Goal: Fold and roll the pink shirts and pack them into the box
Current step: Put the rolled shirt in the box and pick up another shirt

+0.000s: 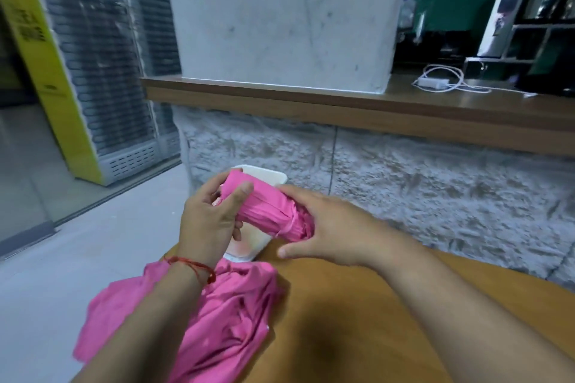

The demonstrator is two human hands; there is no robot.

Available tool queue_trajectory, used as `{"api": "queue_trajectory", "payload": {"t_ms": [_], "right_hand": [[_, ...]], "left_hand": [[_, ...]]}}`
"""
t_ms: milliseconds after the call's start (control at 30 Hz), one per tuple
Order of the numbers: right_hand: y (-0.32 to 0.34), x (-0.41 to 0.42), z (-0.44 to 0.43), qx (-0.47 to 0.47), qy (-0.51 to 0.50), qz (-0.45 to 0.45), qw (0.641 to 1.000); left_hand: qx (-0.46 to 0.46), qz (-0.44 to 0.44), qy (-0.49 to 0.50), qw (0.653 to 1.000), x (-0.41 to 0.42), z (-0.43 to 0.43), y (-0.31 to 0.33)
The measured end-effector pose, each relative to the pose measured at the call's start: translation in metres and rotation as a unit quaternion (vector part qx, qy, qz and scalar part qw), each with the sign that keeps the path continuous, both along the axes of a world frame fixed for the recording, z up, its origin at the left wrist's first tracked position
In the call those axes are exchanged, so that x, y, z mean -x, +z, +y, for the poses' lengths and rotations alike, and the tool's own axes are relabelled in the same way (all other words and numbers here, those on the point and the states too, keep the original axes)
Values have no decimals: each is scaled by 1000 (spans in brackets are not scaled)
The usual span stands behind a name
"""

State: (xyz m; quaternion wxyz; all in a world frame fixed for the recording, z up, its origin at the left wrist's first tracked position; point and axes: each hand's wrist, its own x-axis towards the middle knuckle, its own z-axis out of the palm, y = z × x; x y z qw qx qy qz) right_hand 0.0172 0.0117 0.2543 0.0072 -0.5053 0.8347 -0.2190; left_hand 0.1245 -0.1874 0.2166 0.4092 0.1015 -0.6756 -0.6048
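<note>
Gripping rolled pink shirt (267,211): left hand (207,221), right hand (329,227); wooden table (357,320), stone wall (404,171) behind.

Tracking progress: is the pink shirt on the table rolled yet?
No, the pink shirt lies loose and crumpled on the table.

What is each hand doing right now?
Left hand: grips one end of the rolled pink shirt.
Right hand: grips its other end.
</note>
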Motion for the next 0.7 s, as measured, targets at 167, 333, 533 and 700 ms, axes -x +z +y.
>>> {"api": "queue_trajectory", "payload": {"t_ms": [167, 333, 533, 700], "right_hand": [[-12, 9, -84, -2, -30, 208, 978], [-10, 58, -149, -10, -54, 157, 986], [-31, 109, -217, -10, -69, -27, 997], [-66, 128, -260, -137, -64, -39, 988]], "left_hand": [[-19, -80, 21, 996, 19, -64, 0], [11, -103, -13, 995, 48, -122, -10], [231, -282, 175, 915, 81, -178, -38], [217, -400, 125, 882, 102, -174, -79]]}}
